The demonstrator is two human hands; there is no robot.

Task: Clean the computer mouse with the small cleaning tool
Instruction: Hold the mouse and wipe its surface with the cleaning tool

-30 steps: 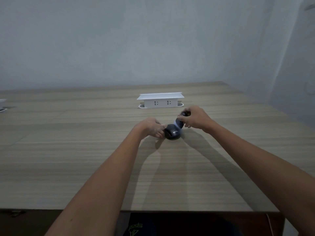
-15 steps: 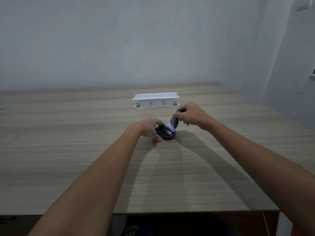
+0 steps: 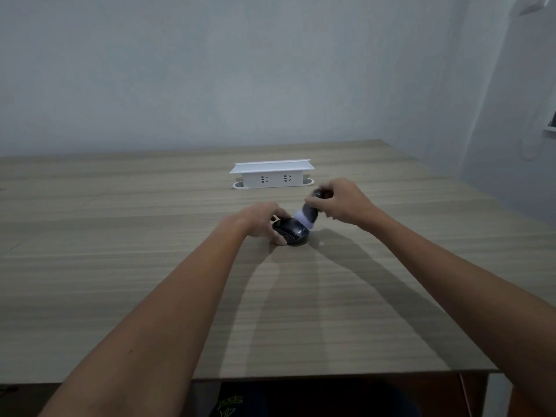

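A dark computer mouse (image 3: 293, 234) with a pale logo lies on the wooden table (image 3: 120, 266), a little past its middle. My left hand (image 3: 260, 222) grips the mouse's left side and pins it to the table. My right hand (image 3: 341, 204) pinches a small dark cleaning tool (image 3: 311, 210), tilted down to the left. Its white brush end (image 3: 304, 221) rests on the top right of the mouse. The far left part of the mouse is hidden under my fingers.
A white socket box (image 3: 272, 174) with two outlets stands on the table just behind my hands. The table's near edge (image 3: 331, 375) runs across the bottom, and its right edge meets a pale wall (image 3: 496, 115).
The tool's brush has slid from the left of the mouse's top toward its right side. My left hand keeps its hold on the mouse. The camera has shifted slightly.
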